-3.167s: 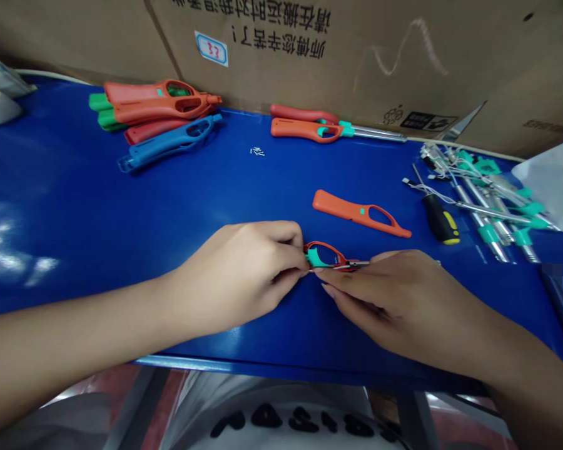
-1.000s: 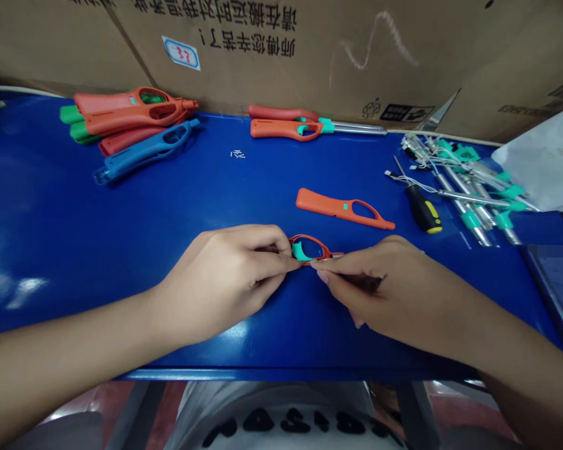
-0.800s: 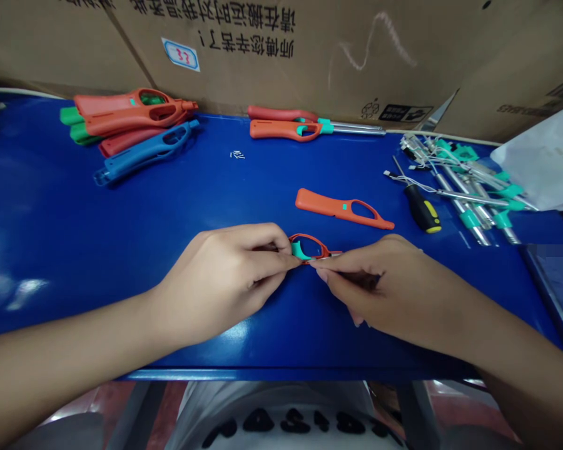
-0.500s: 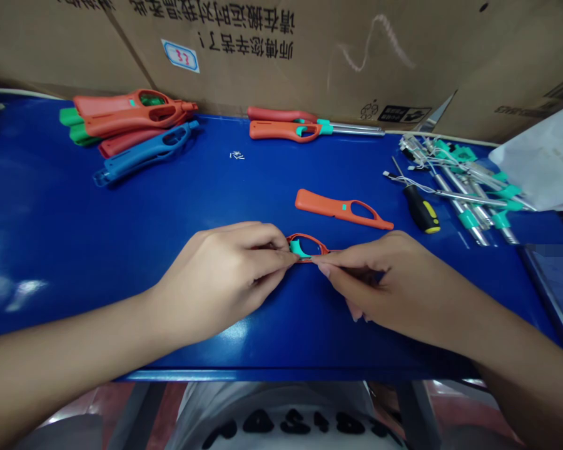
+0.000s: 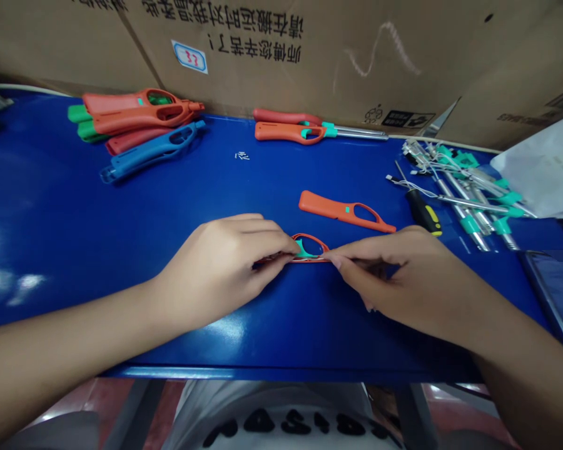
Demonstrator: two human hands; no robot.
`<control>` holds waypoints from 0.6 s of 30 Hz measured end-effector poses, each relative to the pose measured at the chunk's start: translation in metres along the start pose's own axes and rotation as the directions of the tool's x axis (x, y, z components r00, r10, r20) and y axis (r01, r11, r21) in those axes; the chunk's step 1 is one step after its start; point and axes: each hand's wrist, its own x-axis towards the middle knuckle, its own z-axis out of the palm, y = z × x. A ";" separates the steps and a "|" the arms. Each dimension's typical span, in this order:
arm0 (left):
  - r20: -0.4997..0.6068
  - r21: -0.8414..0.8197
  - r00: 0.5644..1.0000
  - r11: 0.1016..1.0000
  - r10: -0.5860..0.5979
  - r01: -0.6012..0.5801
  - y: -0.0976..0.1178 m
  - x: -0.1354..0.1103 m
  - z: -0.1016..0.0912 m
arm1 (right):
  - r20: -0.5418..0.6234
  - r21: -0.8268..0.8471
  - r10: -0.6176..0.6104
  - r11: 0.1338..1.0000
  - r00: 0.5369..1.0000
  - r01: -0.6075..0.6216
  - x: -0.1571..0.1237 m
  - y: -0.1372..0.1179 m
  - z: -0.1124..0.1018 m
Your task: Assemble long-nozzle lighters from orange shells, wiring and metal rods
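Low over the near part of the blue table, an orange lighter shell half (image 5: 312, 260) spans the gap between my hands. A teal trigger (image 5: 304, 250) sits inside it beside the finger loop, with a thin pale wire along the lower edge. My left hand (image 5: 229, 269) is closed on the handle end, thumb and fingers pinching near the trigger; it covers most of the handle. My right hand (image 5: 403, 275) is closed too, thumb and index fingertip pinching the shell's nozzle end. Just beyond them lies a second orange shell half (image 5: 338, 209), flat on the table.
Orange, green and blue shells (image 5: 154, 147) are piled at back left. Two lighters with metal tubes (image 5: 361, 132) lie at back centre, near small white pins (image 5: 242, 155). To the right are a screwdriver (image 5: 422, 209) and wired metal tubes (image 5: 469, 194). A cardboard box (image 5: 263, 81) stands behind.
My right fingertips have moved slightly right along the shell's edge, showing more of the wire. My left fingers have shifted a little over the trigger. The whole view has moved slightly.
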 end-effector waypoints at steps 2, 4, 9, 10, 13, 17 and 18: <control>-0.009 -0.012 1.000 1.000 -0.017 0.017 -0.001 0.001 0.000 | -0.010 -0.020 -0.002 1.000 1.000 0.002 0.002 0.001 -0.002; -0.009 -0.019 0.999 0.999 -0.037 0.037 -0.001 0.001 -0.001 | -0.005 -0.047 -0.004 0.999 1.000 0.004 0.003 0.002 -0.002; -0.004 -0.032 0.998 0.997 -0.069 0.068 -0.001 0.000 0.000 | 0.022 -0.066 0.005 0.998 1.000 -0.003 0.003 0.001 -0.001; -0.005 -0.033 0.997 0.997 -0.072 0.072 -0.001 0.000 0.000 | 0.026 -0.056 0.011 0.998 1.000 -0.010 0.003 0.001 -0.001; -0.016 -0.036 0.997 0.996 -0.081 0.080 -0.002 -0.001 0.001 | -0.044 -0.008 0.029 1.000 0.999 -0.029 0.005 0.006 0.000; -0.033 -0.031 0.996 0.996 -0.082 0.081 -0.001 -0.001 -0.003 | -0.343 -0.146 -0.172 0.981 0.923 0.129 0.017 0.026 -0.001; -0.031 -0.023 0.996 0.996 -0.082 0.081 -0.001 -0.001 -0.005 | -0.394 -0.233 -0.250 0.958 0.885 0.167 0.022 0.032 -0.002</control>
